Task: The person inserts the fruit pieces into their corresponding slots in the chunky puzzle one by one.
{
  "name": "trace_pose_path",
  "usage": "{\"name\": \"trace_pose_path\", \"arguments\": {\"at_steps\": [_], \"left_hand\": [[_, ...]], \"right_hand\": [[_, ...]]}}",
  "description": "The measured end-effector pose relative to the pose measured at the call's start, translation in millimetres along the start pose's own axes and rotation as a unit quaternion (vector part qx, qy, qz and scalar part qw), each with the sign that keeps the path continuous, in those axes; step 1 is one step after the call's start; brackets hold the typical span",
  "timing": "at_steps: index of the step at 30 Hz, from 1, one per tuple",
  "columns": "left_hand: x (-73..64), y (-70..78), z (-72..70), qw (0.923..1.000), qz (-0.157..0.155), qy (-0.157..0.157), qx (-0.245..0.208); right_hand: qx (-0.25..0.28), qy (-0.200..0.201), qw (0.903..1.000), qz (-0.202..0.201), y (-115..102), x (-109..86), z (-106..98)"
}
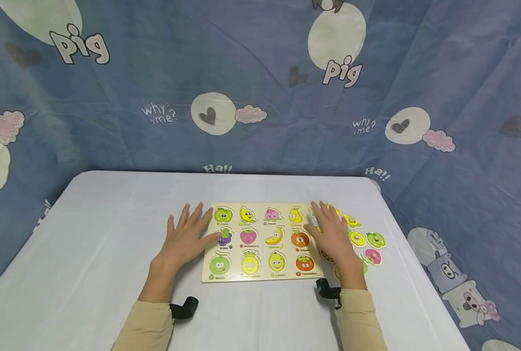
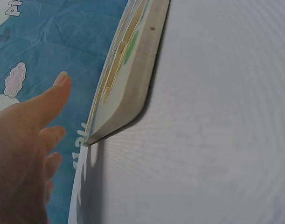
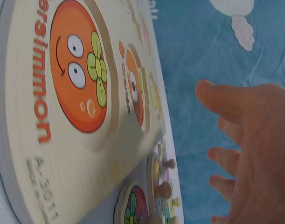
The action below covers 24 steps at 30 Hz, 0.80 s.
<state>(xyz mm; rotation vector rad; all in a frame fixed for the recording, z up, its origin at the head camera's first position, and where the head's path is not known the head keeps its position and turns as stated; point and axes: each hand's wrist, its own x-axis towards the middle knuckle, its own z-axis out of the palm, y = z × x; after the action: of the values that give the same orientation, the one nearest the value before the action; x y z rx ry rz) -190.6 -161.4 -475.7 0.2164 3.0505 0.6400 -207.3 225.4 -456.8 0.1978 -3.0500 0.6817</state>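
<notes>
A wooden fruit puzzle board [image 1: 260,247] lies flat on the white table, its recesses printed with labelled fruit such as apple, grape, orange and persimmon. My left hand [image 1: 186,240] is spread at the board's left edge, thumb over the grape picture. At the right edge my right hand [image 1: 332,234] is spread too, its thumb near the pear and orange pictures. Both hands hold nothing. Round fruit puzzle pieces [image 1: 373,257] with wooden knobs [image 3: 163,190] lie right of the board, some of them hidden under the right hand and forearm.
The white-covered table [image 1: 111,219] ends at a blue printed cloth [image 1: 260,58] behind and on the sides. A black wrist mount [image 1: 183,308] sticks out from the left sleeve, and another black mount [image 1: 328,289] from the right sleeve.
</notes>
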Motion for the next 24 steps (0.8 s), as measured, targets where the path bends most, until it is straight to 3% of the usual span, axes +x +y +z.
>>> {"name": "trace_pose_path", "arguments": {"at_steps": [24], "left_hand": [[-0.3,-5.7,4.2,0.9988,0.019,-0.032,-0.033]], "right_hand": [[0.033,0.004,0.9978,0.058,26.2,-0.7,-8.5]]}}
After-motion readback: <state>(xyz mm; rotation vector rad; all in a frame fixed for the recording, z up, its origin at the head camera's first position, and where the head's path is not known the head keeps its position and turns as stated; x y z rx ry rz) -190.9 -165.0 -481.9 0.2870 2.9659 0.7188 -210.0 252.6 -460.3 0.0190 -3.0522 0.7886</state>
